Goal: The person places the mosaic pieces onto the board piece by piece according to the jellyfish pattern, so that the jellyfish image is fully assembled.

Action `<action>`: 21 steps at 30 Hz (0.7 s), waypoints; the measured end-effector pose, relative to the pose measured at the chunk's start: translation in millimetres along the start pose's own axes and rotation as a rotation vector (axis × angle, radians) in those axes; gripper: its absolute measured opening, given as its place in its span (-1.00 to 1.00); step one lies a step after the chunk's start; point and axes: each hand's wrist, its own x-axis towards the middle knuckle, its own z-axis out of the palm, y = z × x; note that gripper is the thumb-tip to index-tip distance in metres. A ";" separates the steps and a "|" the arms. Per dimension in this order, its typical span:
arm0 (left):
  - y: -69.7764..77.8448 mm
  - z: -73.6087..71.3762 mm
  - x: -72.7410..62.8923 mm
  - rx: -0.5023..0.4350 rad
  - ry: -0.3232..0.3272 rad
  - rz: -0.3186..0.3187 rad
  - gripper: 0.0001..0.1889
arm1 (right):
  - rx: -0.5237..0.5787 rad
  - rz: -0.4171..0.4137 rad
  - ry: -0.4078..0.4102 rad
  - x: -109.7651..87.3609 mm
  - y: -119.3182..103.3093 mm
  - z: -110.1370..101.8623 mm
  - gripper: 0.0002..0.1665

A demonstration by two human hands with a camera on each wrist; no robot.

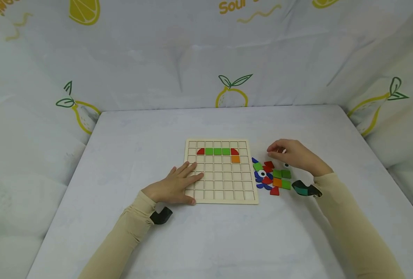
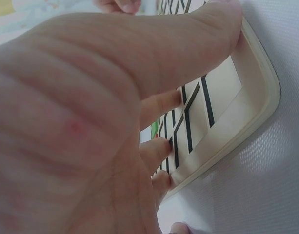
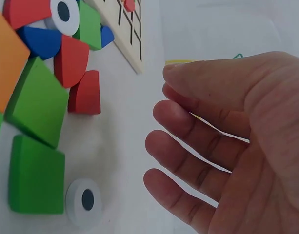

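A pale wooden grid board (image 1: 220,182) lies on the table. In its second row sit red quarter-round pieces (image 1: 201,151) at both ends of several green squares (image 1: 217,151), with an orange square (image 1: 235,159) under the right end. My left hand (image 1: 173,186) rests with spread fingers on the board's left edge, thumb at its near corner. My right hand (image 1: 293,153) hovers beyond the loose pieces, its fingers loosely bent. In the right wrist view the thumb lies over the index fingertip, and nothing shows between them. A white eye disc (image 3: 84,209) lies near this hand.
Right of the board are loose green squares (image 1: 285,174), an orange square (image 1: 277,182), red pieces (image 1: 274,191), blue pieces (image 1: 268,186) and another eye disc (image 1: 262,173). A white cloth printed with lemons (image 1: 231,97) hangs behind the table.
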 end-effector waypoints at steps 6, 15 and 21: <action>0.2 -0.5 -1.5 0.000 -0.002 -0.007 -0.07 | -0.007 0.006 0.002 -4.3 9.5 2.1 -0.63; -1.5 0.4 -1.0 -0.002 -0.002 -0.003 -0.07 | -0.033 -0.041 -0.022 -5.4 17.8 15.7 -0.66; -1.6 -0.1 -0.9 -0.006 0.000 0.008 -0.07 | -0.083 -0.076 -0.032 -6.0 13.3 19.2 -0.73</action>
